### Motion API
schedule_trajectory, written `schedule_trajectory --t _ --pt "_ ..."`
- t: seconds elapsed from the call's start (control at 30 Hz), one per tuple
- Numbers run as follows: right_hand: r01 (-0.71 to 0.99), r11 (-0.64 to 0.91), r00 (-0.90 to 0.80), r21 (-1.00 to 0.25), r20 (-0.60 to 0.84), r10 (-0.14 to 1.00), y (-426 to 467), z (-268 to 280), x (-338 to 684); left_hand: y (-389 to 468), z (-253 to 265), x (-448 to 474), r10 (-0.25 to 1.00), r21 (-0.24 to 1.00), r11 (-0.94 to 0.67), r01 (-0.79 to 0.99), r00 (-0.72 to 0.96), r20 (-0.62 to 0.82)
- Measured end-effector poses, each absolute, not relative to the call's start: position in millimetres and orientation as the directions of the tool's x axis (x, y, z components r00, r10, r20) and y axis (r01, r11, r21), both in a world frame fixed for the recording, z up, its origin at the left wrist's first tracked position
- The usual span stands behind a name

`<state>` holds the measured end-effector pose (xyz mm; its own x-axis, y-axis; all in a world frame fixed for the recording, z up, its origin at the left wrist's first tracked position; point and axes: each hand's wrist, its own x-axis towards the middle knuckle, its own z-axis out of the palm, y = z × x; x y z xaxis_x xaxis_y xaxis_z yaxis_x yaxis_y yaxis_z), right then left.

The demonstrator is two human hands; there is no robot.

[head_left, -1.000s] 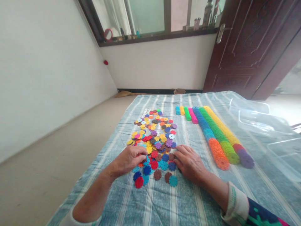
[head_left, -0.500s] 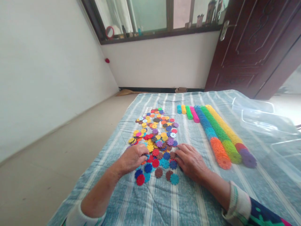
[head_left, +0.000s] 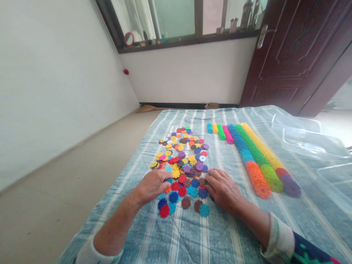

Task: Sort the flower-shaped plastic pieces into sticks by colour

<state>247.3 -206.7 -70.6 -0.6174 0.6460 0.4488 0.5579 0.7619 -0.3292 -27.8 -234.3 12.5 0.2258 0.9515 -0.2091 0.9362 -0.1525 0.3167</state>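
Note:
A loose pile of colourful notched plastic discs, snowflake-style connectors (head_left: 176,173), spreads over the striped cloth. At its left edge my left hand (head_left: 152,186) is closed, with thumb and forefinger pinching a light-blue disc (head_left: 168,180). My right hand (head_left: 224,189) rests on the pile's right side, its fingers bent and slightly apart. Its fingertips are by a brown disc (head_left: 202,182), and I see nothing held in them. Nearest to me lie a red disc (head_left: 164,211) and a teal disc (head_left: 204,210).
Right of the pile, discs lie in long overlapping rows: a yellow row (head_left: 260,143), a green row (head_left: 251,150) and a blue row (head_left: 238,137). Shorter rows, one pink (head_left: 228,134), sit beside them. Clear plastic boxes (head_left: 313,143) stand at the cloth's right.
My left hand has shifted slightly left, and the blue disc between its fingers now shows less. My right hand stays in place.

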Motion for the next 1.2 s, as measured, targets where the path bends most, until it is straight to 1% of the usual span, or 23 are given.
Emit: schedule_trajectory --t 0.1,0.3,0.57,0.67,0.8,0.93,1.0,1.07,1.13,1.2 --pt "0.556 0.762 -0.62 -0.334 0.444 0.647 -206.9 -69.8 246.8 -232.1 7.8 -29.8 0.96 0.264 -0.123 0.957 0.181 -0.211" --pt "0.554 0.765 -0.614 -0.328 0.459 0.642 -206.7 -71.0 246.6 -230.1 0.9 -34.0 0.98 0.248 -0.058 0.967 0.102 -0.17" --pt "0.55 0.766 -0.613 -0.331 0.463 0.64 -206.8 -70.6 246.3 -227.0 1.2 -36.0 0.984 0.325 -0.021 0.945 0.077 -0.161" --pt "0.551 0.767 -0.612 -0.328 0.466 0.639 -206.3 -71.2 246.0 -226.8 0.0 -37.5 0.984 0.384 -0.012 0.923 0.079 -0.158" --pt "0.551 0.768 -0.61 -0.326 0.471 0.637 -205.8 -72.1 246.1 -228.3 -0.1 -37.5 0.987 0.509 0.012 0.861 0.07 -0.142" --pt "0.554 0.769 -0.615 -0.319 0.466 0.636 -205.2 -73.2 246.4 -230.6 2.3 -34.8 0.973 0.644 0.042 0.764 0.115 -0.199" --pt "0.552 0.773 -0.611 -0.312 0.479 0.63 -204.8 -73.8 246.4 -231.8 3.6 -32.9 0.969 0.704 0.09 0.704 0.102 -0.226" --pt "0.549 0.777 -0.608 -0.309 0.491 0.624 -204.4 -74.2 246.4 -232.8 4.5 -31.2 0.96 0.756 0.179 0.63 0.058 -0.275" --pt "0.549 0.776 -0.614 -0.309 0.481 0.626 -204.1 -73.9 246.6 -233.2 4.8 -29.8 0.946 0.787 0.264 0.557 0.01 -0.324" --pt "0.554 0.771 -0.623 -0.315 0.457 0.635 -204.2 -73.0 246.7 -232.6 4.8 -28.5 0.943 0.807 0.295 0.511 -0.02 -0.332"
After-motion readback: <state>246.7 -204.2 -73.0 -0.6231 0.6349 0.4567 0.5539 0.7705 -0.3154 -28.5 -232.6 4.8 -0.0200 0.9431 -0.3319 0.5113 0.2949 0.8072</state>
